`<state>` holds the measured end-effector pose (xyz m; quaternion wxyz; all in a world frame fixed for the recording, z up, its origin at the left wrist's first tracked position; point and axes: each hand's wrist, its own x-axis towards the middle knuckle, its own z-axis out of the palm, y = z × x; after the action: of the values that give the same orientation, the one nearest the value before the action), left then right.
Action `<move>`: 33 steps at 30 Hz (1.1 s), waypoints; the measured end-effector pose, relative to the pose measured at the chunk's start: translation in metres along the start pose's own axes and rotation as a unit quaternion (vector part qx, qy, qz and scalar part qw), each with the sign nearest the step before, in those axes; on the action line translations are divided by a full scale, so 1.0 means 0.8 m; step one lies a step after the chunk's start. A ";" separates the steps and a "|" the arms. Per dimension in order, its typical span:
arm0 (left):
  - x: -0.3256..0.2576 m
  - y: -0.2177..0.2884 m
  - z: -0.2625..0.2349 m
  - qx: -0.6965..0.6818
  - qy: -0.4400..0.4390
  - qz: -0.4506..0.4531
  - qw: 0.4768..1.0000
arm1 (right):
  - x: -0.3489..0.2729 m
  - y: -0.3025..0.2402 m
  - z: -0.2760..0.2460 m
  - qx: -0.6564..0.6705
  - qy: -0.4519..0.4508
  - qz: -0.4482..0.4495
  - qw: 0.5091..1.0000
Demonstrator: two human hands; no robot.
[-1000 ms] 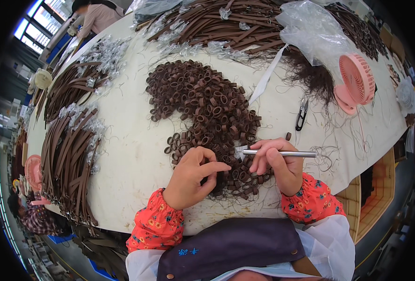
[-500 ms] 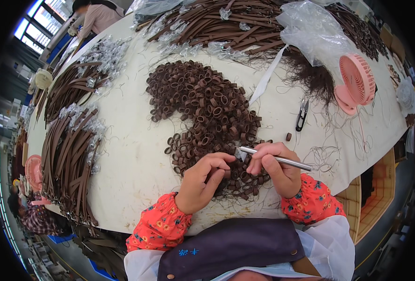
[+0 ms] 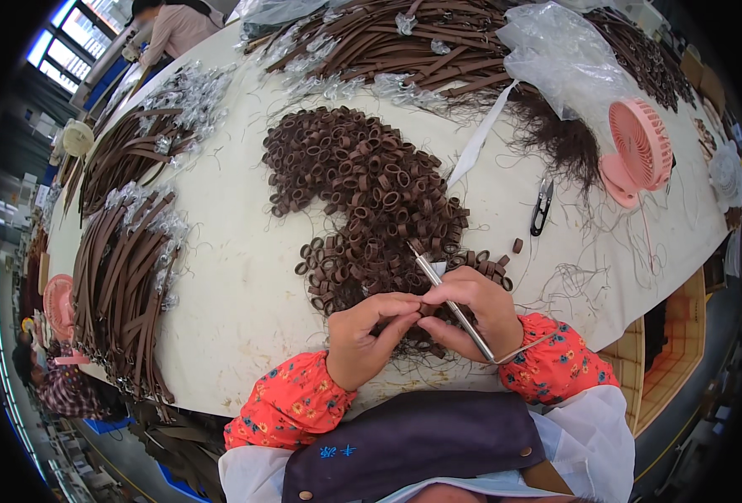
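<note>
Near side, centre: the left hand (image 3: pixel 369 337) and right hand (image 3: pixel 477 312) meet at the fingertips over the near end of the ring pile (image 3: pixel 362 180). Half a second ago a gap separated them. Between the fingertips is a small brown ring (image 3: pixel 427 310), largely covered; the left thumb and forefinger appear pinched on it. The right hand also grips a metal pen (image 3: pixel 439 281), which has swung from pointing left to pointing far-left, its tip over the pile. In this inspector's judgement, both hands are now engaged on one piece, with the pen kept in the grasp.

Near right, below the table edge: a tan box (image 3: pixel 687 323) with dark material inside, kind not determinable. The pile itself lies loose on the table (image 3: pixel 228 277), in no container. A single ring lies apart to its right; black snips (image 3: pixel 542 210) lie beyond that.

Left: brown straps (image 3: pixel 119 277), metal ends wrapped in clear plastic. Far right: a pink fan (image 3: pixel 637 144) stands upright. Beyond it, a clear bag (image 3: pixel 559 54) lies crumpled against more straps; contents, if any, cannot be told.
</note>
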<state>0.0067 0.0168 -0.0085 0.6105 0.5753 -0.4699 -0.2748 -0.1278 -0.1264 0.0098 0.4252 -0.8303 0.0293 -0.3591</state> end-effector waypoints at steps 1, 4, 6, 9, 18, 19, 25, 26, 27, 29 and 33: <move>-0.001 -0.002 -0.001 -0.021 -0.003 -0.018 1.000 | -0.001 0.001 0.001 -0.006 0.008 -0.004 1.000; 0.003 0.006 0.000 -0.110 -0.002 -0.083 0.990 | -0.001 0.003 -0.001 -0.019 0.030 -0.006 0.999; 0.008 0.012 0.002 -0.156 0.007 -0.105 0.982 | 0.000 0.004 -0.002 -0.027 0.037 -0.010 0.999; 0.011 0.014 0.004 -0.187 0.019 -0.117 0.975 | 0.003 0.003 -0.004 -0.033 0.031 -0.025 0.999; 0.013 0.013 0.001 0.090 0.008 -0.018 0.996 | 0.002 0.003 -0.002 -0.048 0.028 -0.025 0.998; 0.015 0.014 0.001 0.107 0.007 -0.005 0.994 | 0.002 0.003 -0.002 -0.052 0.024 -0.030 0.998; 0.008 0.004 0.004 -0.096 -0.032 -0.099 0.990 | 0.006 0.000 -0.001 -0.102 0.013 -0.068 0.992; 0.008 0.006 0.005 -0.152 -0.042 -0.120 0.980 | 0.006 0.000 -0.001 -0.117 0.014 -0.078 0.990; 0.009 0.005 0.005 -0.154 -0.045 -0.115 0.980 | 0.006 0.000 -0.001 -0.119 0.011 -0.083 0.989; 0.009 0.001 0.005 -0.159 -0.051 -0.104 0.980 | 0.005 0.001 0.000 -0.124 0.004 -0.094 0.988; 0.007 -0.004 0.004 -0.162 -0.031 -0.106 0.981 | 0.006 0.002 0.000 -0.069 -0.008 -0.038 0.997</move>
<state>0.0072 0.0099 -0.0105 0.6480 0.5064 -0.3741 -0.4285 -0.1240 -0.1292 0.0114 0.3533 -0.8608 0.0186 -0.3660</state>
